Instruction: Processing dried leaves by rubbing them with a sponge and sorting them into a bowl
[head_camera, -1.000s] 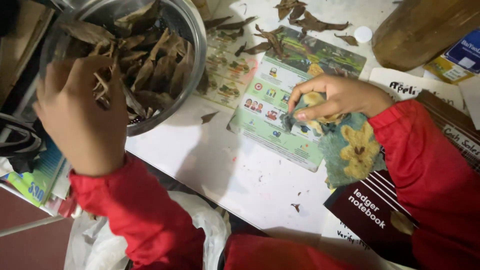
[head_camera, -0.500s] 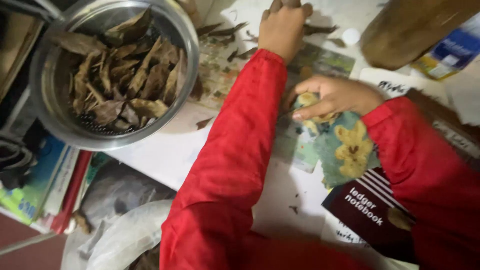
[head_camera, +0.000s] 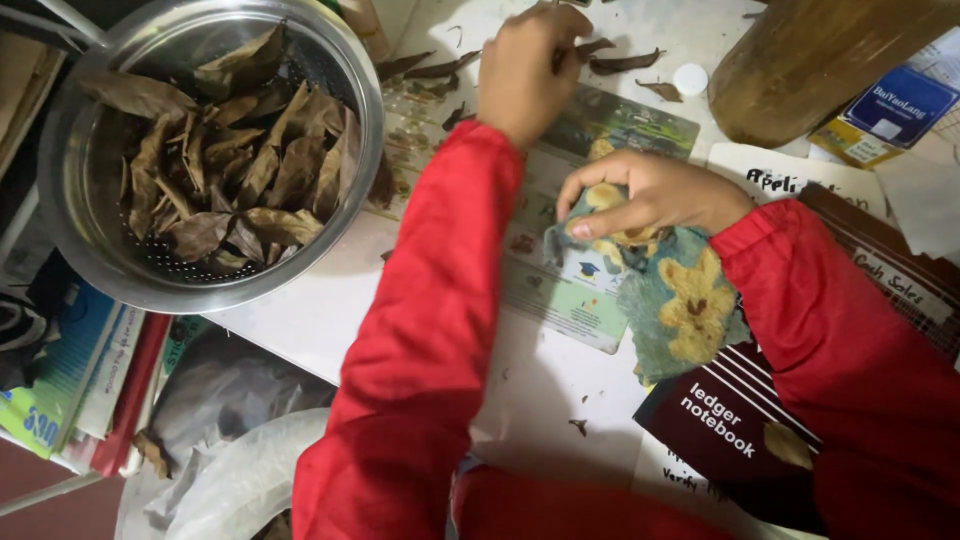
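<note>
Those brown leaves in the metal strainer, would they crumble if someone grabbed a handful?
Probably. The dried leaves look curled and shrivelled, so they are likely brittle and would crack under a squeeze. Small fragments lie scattered on the white table, which suggests they shed bits easily. They likely weigh very little: piled loosely in the strainer, they keep their curl rather than flattening.

— Top right corner, there's a small blue package (head_camera: 898, 103) with a white patch, lying flat beside the brown cylinder (head_camera: 815, 55).

— Yes, and under it a yellow-green packet (head_camera: 840, 145) peeks out.

— Centre table, a flat printed card (head_camera: 575, 290), green and white with small coloured pictures.

— Dark maroon striped book cover (head_camera: 725, 420) at bottom right.
</note>
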